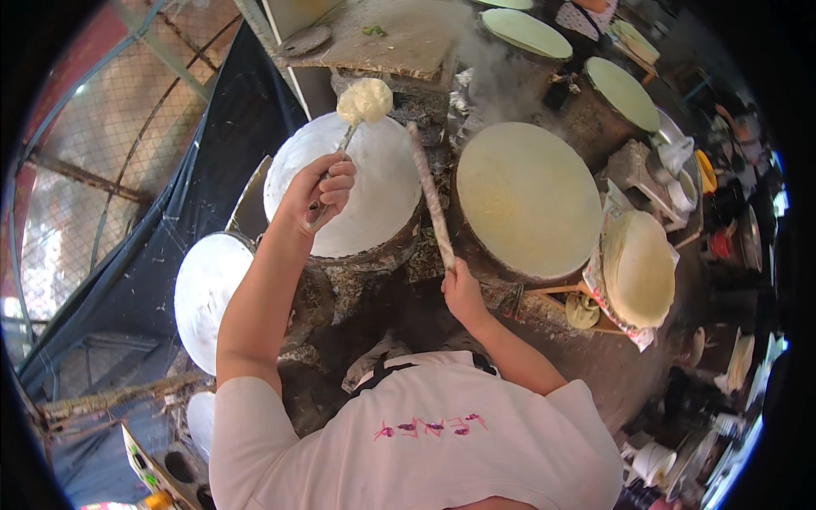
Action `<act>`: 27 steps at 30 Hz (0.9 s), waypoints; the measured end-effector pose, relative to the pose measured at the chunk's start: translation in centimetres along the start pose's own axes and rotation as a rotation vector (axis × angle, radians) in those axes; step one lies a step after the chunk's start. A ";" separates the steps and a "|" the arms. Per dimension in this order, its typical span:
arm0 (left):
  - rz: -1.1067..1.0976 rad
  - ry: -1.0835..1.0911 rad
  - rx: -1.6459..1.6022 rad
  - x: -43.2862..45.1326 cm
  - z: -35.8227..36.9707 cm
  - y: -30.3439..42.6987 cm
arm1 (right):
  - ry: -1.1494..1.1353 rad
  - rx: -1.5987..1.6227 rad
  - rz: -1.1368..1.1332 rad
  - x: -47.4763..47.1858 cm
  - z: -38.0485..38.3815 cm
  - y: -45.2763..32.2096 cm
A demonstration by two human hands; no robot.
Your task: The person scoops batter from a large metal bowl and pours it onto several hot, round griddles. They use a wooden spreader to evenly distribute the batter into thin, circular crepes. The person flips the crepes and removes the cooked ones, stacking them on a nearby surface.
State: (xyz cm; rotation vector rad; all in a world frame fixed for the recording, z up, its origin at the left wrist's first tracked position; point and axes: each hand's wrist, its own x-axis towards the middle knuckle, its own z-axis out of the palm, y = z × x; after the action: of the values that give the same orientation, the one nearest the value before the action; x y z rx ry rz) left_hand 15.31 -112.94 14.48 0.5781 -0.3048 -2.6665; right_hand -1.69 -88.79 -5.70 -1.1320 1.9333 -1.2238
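My left hand (324,191) grips the handle of a swab-like tool (349,135) above the silvery round griddle (357,210). At the tool's far end is a pale, lumpy wad (365,101); I cannot tell if it is dough or wrapped cloth. My right hand (464,290) is closed around the lower end of a pale-crusted stick (433,197), which slants up between two griddles. To its right, a thin yellowish sheet of batter or flatbread (529,197) covers another round griddle. A stack of round thin flatbreads (639,269) lies on printed cloth or paper at the right.
More griddles with pale green sheets (621,94) (526,33) stand at the back right amid steam. Another silvery griddle (211,299) is by my left forearm. A worn board (389,38) lies ahead. Pots (682,191) crowd the right; dark sheeting (197,172) hangs left. Another person (586,16) stands far off.
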 end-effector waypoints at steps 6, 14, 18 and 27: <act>-0.056 0.169 0.502 1.0 -2.6 0.7 | 0.000 0.248 0.353 -1.5 2.8 -3.8; 0.052 0.330 0.891 2.5 -6.7 -1.8 | 0.192 0.535 0.253 -1.6 4.0 -6.8; 0.084 0.360 0.939 3.1 -8.0 -2.9 | 0.399 0.412 -0.067 2.2 2.1 -7.6; 0.331 0.501 1.478 4.5 -10.5 -4.6 | 0.168 0.461 0.388 3.6 -0.1 -8.6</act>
State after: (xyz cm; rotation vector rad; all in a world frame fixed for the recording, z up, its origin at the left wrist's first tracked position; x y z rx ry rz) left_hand 14.65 -112.00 2.21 1.3455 -1.9753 -1.4729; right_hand -0.44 -93.78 2.10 -0.4087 1.7467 -1.4691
